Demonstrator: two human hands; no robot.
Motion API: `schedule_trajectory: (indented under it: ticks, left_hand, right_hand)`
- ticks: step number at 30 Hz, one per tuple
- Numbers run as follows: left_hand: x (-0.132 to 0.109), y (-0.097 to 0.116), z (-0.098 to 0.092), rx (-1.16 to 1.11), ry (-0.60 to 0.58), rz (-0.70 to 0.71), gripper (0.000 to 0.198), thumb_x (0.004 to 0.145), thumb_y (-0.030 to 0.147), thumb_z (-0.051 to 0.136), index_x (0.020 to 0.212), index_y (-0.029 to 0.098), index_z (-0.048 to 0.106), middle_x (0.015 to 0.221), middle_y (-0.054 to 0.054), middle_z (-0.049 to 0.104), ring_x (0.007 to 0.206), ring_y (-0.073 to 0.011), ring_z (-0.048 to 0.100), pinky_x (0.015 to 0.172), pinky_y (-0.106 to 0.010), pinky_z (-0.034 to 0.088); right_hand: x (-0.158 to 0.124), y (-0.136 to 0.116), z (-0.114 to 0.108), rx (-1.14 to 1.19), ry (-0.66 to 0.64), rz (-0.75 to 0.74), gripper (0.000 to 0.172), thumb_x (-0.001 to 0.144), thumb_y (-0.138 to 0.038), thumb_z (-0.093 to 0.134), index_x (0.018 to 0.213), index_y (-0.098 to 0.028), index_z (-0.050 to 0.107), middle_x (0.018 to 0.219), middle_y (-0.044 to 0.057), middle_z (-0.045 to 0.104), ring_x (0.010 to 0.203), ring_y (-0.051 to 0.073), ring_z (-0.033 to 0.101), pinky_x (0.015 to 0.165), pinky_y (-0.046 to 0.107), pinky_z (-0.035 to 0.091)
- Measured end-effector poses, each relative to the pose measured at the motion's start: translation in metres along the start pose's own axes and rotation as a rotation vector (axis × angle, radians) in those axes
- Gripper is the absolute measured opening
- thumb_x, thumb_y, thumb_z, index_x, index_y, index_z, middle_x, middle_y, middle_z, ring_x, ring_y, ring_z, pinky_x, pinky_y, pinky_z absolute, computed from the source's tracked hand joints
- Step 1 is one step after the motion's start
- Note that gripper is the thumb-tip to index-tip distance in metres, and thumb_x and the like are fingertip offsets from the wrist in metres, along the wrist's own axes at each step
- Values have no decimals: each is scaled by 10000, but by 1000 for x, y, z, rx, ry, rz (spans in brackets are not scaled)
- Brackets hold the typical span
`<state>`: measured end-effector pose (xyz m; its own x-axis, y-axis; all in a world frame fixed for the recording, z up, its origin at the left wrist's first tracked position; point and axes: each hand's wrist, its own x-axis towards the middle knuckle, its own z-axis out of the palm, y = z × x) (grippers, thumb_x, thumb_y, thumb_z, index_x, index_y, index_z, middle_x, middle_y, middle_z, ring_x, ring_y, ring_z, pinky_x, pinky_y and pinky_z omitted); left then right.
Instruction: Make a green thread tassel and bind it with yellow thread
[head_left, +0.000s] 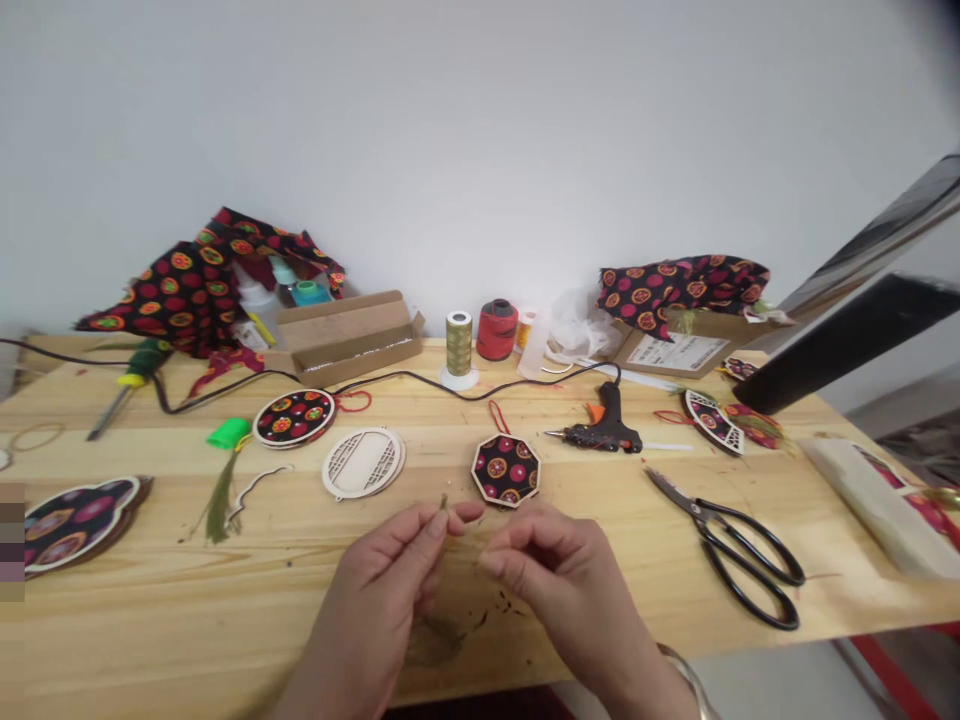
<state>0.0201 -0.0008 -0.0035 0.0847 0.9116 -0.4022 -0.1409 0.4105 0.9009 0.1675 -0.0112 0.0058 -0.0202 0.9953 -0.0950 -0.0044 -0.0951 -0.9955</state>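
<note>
Near the front of the table, my left hand (397, 570) pinches an olive thread tassel (444, 502) between thumb and fingers. The tassel's small tip pokes up above the thumb, and blurred olive strands show below the hand. Just to the right, my right hand (559, 580) is closed in a pinch; whatever lies between its fingertips is too fine to make out. Directly beyond the hands lies an octagonal pendant (506, 469) with dark patterned fabric and a red loop. A pale wooden round frame (364, 463) rests to the left of it.
Black-handled scissors (731, 555) lie to the right, a hot glue gun (606, 425) behind them. Thread spools (459, 345) and an open cardboard box (352, 345) stand by the wall. A black cord (405, 376) crosses the table. Leftward are a green-capped tassel (222, 490) and a screwdriver (131, 385).
</note>
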Motion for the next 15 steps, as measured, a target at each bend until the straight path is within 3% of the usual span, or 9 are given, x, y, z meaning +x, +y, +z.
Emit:
schedule_trajectory:
  ticks: [3, 6, 11, 15]
  left_hand:
    - [-1, -1, 3, -7, -32, 1, 216, 787, 365, 618, 728, 163, 667, 556, 39, 503, 479, -83, 306, 438, -184, 253]
    - [-2, -6, 7, -14, -92, 15, 235, 787, 347, 618, 629, 172, 616, 570, 35, 508, 513, -97, 368, 463, -188, 298]
    - [-2, -11, 7, 82, -110, 65, 290, 826, 355, 562, 592, 184, 558, 500, 62, 418, 493, -103, 329, 467, -202, 279]
    - [-3, -9, 6, 127, -127, 36, 342, 837, 359, 544, 541, 189, 511, 466, 66, 395, 468, -101, 304, 454, -206, 266]
  right_hand:
    - [-4, -1, 1, -208, -52, -138, 102, 701, -142, 684, 637, -218, 709, 632, -3, 559, 708, 156, 541, 673, 276, 426]
    - [-4, 0, 2, -312, -16, -183, 131, 723, -127, 659, 643, -217, 712, 632, -2, 545, 684, 148, 521, 638, 269, 416]
    - [1, 0, -1, -223, 23, -89, 48, 710, -193, 683, 665, -194, 699, 635, -7, 561, 626, 129, 491, 595, 257, 395]
    - [6, 0, -5, -96, 35, -17, 90, 693, -249, 711, 636, -184, 683, 605, -18, 545, 587, 116, 466, 558, 241, 382]
